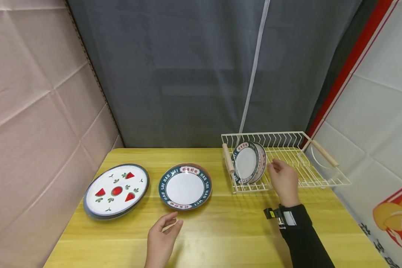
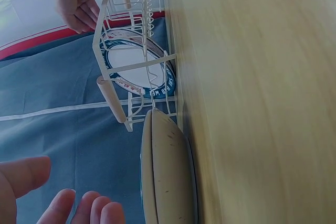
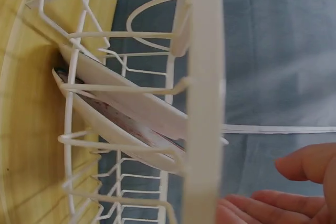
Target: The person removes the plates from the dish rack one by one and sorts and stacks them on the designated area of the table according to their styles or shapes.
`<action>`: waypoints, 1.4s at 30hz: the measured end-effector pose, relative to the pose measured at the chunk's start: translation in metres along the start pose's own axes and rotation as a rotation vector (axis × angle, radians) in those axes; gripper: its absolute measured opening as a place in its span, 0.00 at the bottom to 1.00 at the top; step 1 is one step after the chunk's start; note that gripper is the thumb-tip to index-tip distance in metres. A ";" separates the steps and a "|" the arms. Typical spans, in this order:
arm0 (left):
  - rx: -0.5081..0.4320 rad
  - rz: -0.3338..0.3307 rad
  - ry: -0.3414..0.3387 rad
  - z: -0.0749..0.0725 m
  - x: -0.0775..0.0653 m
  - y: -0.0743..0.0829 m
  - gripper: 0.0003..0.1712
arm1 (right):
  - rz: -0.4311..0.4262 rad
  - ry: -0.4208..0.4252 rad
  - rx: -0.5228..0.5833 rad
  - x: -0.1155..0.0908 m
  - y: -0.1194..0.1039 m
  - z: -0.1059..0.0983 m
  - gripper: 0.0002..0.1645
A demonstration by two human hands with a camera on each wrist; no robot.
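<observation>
My left hand (image 1: 161,240) hovers just in front of a round plate (image 1: 185,189) with a dark blue lettered rim, its fingers loosely bent around nothing. In the left wrist view, that plate sits stacked on another plate (image 2: 170,174), seen edge-on. My right hand (image 1: 284,182) is over the front edge of a cream wire dish rack (image 1: 313,182), thumb and fingers apart and holding nothing. To its left, a blue-rimmed plate (image 1: 246,163) stands tilted in the rack. A second plate (image 1: 262,162) with a pinkish patterned rim leans right behind it.
Large oval plates (image 1: 115,199) with watermelon pictures are stacked on the left of the wooden table (image 1: 221,238). The rack has wooden handles (image 1: 325,153) at both ends. A grey curtain (image 1: 187,93) hangs behind, with pale cloth walls at both sides.
</observation>
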State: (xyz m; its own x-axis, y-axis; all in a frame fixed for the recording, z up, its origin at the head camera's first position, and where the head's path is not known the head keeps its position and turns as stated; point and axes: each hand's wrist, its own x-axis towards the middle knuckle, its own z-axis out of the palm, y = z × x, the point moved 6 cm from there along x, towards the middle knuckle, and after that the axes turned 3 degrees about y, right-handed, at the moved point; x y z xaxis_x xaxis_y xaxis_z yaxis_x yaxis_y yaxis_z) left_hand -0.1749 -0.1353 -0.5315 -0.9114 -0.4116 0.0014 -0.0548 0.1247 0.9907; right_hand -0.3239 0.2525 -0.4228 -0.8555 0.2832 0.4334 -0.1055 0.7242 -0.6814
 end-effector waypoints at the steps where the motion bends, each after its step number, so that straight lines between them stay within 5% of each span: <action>1: -0.002 0.002 -0.002 0.000 0.000 0.000 0.21 | -0.005 -0.014 -0.018 0.002 0.000 0.003 0.26; 8: 0.010 -0.007 -0.002 0.001 0.000 -0.003 0.21 | -0.038 -0.120 -0.115 0.008 0.006 0.023 0.26; 15: 0.013 0.014 -0.019 0.001 0.000 -0.003 0.20 | -0.078 -0.116 -0.135 0.013 0.006 0.031 0.20; 24: 0.026 0.029 -0.032 -0.001 0.000 -0.003 0.19 | -0.007 -0.186 -0.163 0.027 0.004 0.039 0.16; 34: 0.038 0.029 -0.024 -0.003 0.000 -0.004 0.20 | -0.026 -0.063 -0.172 0.031 0.006 0.034 0.15; 42: 0.049 0.014 -0.015 -0.003 0.002 -0.008 0.19 | -0.094 0.114 -0.183 0.031 -0.002 0.007 0.15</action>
State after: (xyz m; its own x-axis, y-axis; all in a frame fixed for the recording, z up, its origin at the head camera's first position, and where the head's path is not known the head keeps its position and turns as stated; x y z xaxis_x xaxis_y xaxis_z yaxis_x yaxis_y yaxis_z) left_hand -0.1755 -0.1398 -0.5390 -0.9183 -0.3957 0.0123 -0.0621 0.1747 0.9827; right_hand -0.3536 0.2559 -0.4120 -0.7826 0.2709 0.5605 -0.0794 0.8496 -0.5214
